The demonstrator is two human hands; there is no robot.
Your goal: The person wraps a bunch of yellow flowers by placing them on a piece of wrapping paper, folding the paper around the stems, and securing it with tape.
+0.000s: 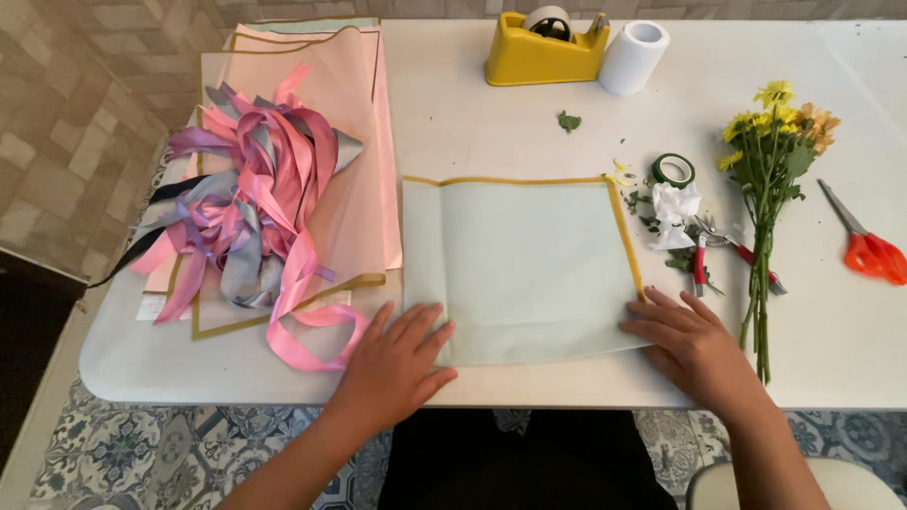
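Beyond the left hand (395, 364), a ribbon pile (248, 203) lies untouched on pink sheets (364, 179). The left hand rests open and flat on the pale green sheet (524, 264), which lies spread between both hands on the surface (472, 113). The right hand (690, 345) is open too, fingers pressing the sheet's gold-edged near corner. Beyond and right of it, yellow flowers (770, 179) lie unwrapped, beside pruners (704, 255); wrapping is judged barely begun.

Home floristry table (472, 123): ribbons (246, 203), flowers (770, 179)
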